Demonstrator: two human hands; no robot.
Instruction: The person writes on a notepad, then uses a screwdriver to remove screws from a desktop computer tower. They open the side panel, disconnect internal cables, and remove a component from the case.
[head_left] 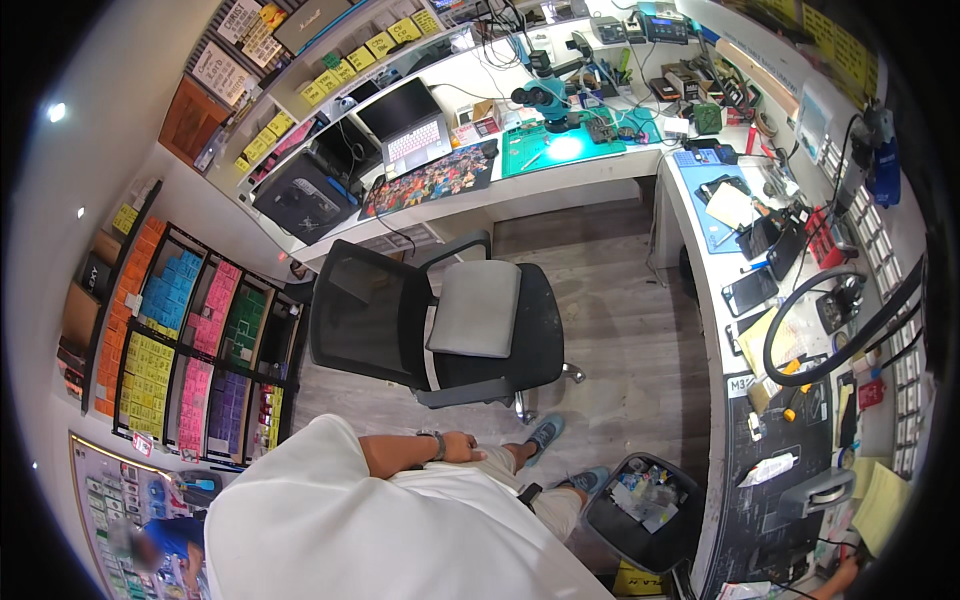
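Observation:
My left hand (462, 447), with a watch (437, 446) on its wrist, rests against my light shorts (425, 474) at the waist. Its fingers lie loosely and nothing shows in them. At the lower right edge my right hand (848, 572) reaches over the side bench, partly cut off by the frame. It is beside a dark cable and yellow paper (882, 510); its fingers are too small and dark to read. Close by stands a grey tape-dispenser-like device (818, 494). A white tube (767, 470) lies on the black work mat (750, 520).
A black office chair (535, 330) with a grey cushion stands before the desk. Beside my feet is a filled black bin (640, 555). A teal microscope (548, 97) and a laptop (408, 125) occupy the back desk. Shelves of coloured boxes (150, 380) line the left; another person (180, 545) is at lower left.

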